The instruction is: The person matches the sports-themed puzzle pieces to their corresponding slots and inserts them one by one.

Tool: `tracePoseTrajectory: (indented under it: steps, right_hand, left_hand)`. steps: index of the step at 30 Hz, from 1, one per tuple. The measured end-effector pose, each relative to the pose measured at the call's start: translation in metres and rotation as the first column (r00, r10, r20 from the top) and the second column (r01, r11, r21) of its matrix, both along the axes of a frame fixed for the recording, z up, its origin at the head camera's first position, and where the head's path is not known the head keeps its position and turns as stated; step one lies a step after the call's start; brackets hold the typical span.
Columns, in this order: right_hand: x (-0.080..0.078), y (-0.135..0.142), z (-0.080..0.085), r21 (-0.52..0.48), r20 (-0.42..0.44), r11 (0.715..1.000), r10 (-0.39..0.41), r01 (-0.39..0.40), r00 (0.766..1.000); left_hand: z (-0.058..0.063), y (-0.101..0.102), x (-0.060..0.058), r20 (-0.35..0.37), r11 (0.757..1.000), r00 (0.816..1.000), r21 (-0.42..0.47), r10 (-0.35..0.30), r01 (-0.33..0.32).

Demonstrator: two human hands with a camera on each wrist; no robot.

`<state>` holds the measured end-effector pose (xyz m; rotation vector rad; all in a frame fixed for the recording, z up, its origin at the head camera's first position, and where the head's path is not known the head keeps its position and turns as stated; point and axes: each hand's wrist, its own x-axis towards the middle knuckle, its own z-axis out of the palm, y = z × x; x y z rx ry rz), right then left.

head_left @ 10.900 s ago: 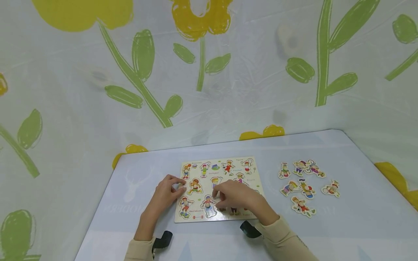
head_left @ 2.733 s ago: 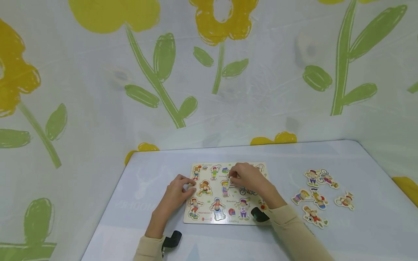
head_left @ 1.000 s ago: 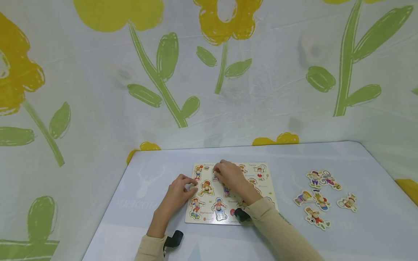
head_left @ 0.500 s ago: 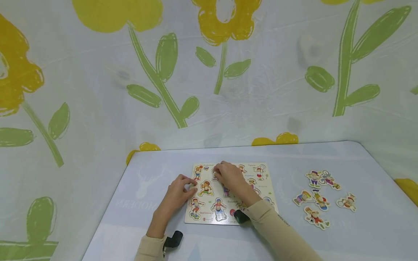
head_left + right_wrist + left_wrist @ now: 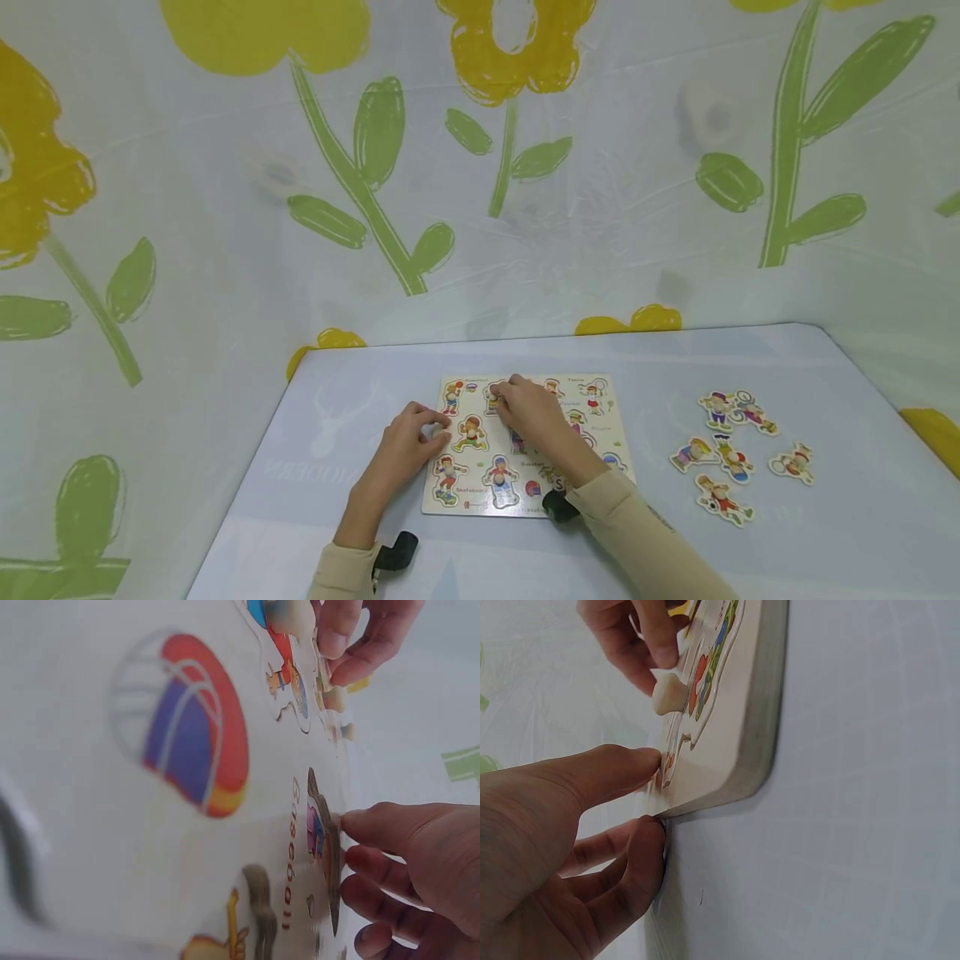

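A cream puzzle board (image 5: 619, 450) printed with sports figures lies on the table. My left hand (image 5: 405, 442) holds its left edge; in the left wrist view the thumb (image 5: 622, 769) rests on top and the fingers are curled at the side. A wooden knob (image 5: 670, 694) stands up from a piece near that thumb. My right hand (image 5: 534, 417) reaches over the board's middle, its fingertips pinching a puzzle piece (image 5: 491, 402) at the volleyball figure in the top row. In the right wrist view its fingers hide this piece. Knobbed pieces such as the runner (image 5: 470, 433) sit in the board.
Several loose puzzle pieces lie right of the board, among them a footballer (image 5: 723, 500) and a cyclist (image 5: 753, 414). Black wrist cameras (image 5: 395, 551) jut from both sleeves. Behind the table (image 5: 337, 375) hangs a flower-printed curtain (image 5: 600, 250).
A loose piece from the upper left of the group has gone from the table. My right hand has moved from the board's middle to the volleyball figure. The left hand stays at the edge.
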<state>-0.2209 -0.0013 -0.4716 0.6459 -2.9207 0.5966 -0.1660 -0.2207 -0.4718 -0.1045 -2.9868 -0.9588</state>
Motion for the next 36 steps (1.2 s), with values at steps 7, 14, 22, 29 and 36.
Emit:
tracePoseTrajectory:
  steps: [7, 14, 22, 29, 36]
  right_hand:
    - [0.009, 0.012, 0.001, -0.006, 0.022, 1.000, -0.015, 0.015, 1.000]
    - [0.016, 0.032, -0.001, -0.033, -0.005, 0.999, -0.022, 0.022, 1.000]
    - [0.026, 0.065, 0.007, -0.020, -0.005, 0.997, -0.080, 0.080, 0.997]
    - [0.035, 0.098, 0.012, -0.032, -0.015, 0.997, -0.076, 0.076, 0.997]
    - [0.037, 0.131, 0.016, 0.007, 0.065, 0.998, -0.062, 0.062, 0.996]
  left_hand:
    - [-0.001, -0.001, -0.001, -0.004, 1.000, 1.000, 0.002, 0.010, -0.010]
    - [-0.002, -0.001, -0.002, -0.013, 1.000, 1.000, 0.005, 0.010, -0.010]
    - [0.000, 0.000, 0.001, -0.007, 1.000, 1.000, 0.015, 0.008, -0.008]
    - [0.001, 0.001, 0.002, -0.018, 1.000, 1.000, 0.022, 0.015, -0.014]
    - [0.001, 0.002, 0.001, -0.019, 0.999, 1.000, 0.032, 0.010, -0.009]
